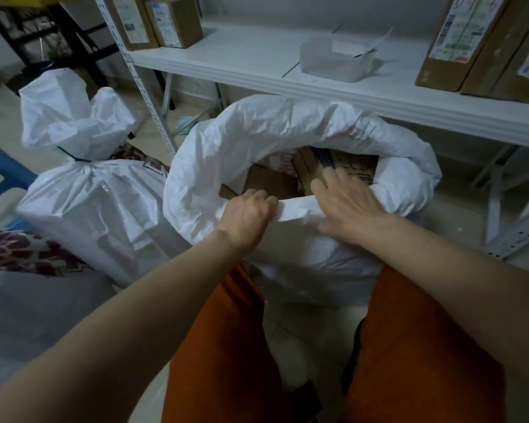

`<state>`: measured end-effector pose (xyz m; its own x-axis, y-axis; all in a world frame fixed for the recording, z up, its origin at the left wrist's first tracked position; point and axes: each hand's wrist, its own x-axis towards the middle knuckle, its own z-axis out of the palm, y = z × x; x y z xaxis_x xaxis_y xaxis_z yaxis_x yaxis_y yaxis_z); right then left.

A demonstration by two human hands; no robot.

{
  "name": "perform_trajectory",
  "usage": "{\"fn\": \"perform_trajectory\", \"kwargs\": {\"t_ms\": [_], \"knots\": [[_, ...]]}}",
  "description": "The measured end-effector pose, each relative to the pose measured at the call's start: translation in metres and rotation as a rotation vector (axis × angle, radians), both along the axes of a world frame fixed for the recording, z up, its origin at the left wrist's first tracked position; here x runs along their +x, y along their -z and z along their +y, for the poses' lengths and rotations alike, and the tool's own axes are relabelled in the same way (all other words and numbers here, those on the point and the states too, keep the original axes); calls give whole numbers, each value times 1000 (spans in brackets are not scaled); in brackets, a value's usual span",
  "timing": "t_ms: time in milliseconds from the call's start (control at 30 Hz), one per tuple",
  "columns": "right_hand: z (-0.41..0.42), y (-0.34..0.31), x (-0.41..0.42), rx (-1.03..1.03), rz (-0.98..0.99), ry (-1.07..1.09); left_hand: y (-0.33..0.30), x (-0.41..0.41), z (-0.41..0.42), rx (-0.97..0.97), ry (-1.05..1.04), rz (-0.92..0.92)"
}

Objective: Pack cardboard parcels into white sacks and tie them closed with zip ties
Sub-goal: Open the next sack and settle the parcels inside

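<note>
Nearest me are my knees in orange trousers, with the open sack [287, 141] standing between them on the floor. My left hand [246, 216] is closed on the near edge of its rolled-down rim, fingers curled over the fabric. My right hand [347, 203] lies flat across the same rim with its fingers spread and reaching into the mouth, pressing rather than gripping anything. Just past my fingertips the parcels [338, 166] sit inside, brown cardboard filling the opening close to the rolled rim. I judge this sack loaded or nearly so; its rim is not yet unrolled, gathered, or tied.

To my left stands a tied sack [98, 203], its neck bunched and cinched with a green zip tie [74, 157], so one is finished.

Farther off, on the white shelf [257, 59], a clear tub [333, 61] holds what look like loose zip ties, and more boxes [468, 41] stand at both ends, perhaps still to pack.
</note>
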<state>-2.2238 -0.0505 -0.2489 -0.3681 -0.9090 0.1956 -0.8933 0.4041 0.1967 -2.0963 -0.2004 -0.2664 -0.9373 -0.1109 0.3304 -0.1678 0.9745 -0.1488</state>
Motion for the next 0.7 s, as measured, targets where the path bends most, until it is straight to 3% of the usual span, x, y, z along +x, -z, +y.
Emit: {"fn": "perform_trajectory", "kwargs": {"t_ms": [100, 200, 267, 367, 433, 500, 567, 667, 700], "knots": [[-20, -1, 30, -7, 2, -114, 3, 4, 7, 127, 12, 29], [-34, 10, 45, -27, -46, -114, -1, 21, 16, 300, -115, 55], [-36, 18, 44, -1, -107, -71, -8, 45, 23, 365, -250, 255], [-39, 20, 39, -76, -136, -46, -13, 81, 16, 548, -673, 742], [-42, 21, 36, -103, -144, -32, -2, 93, 9, 984, -892, 770], [-43, 24, 33, -123, -111, -52, 6, 90, 9, 1461, -839, 722], [-38, 24, 31, -117, -37, -74, -3, 82, -4, 1700, -818, 773], [-27, 24, 31, -114, 58, -102, -27, 75, -44, 2318, -458, 950], [-25, 25, 31, -107, 81, -129, -30, 72, -54, 2417, -366, 1021]]}}
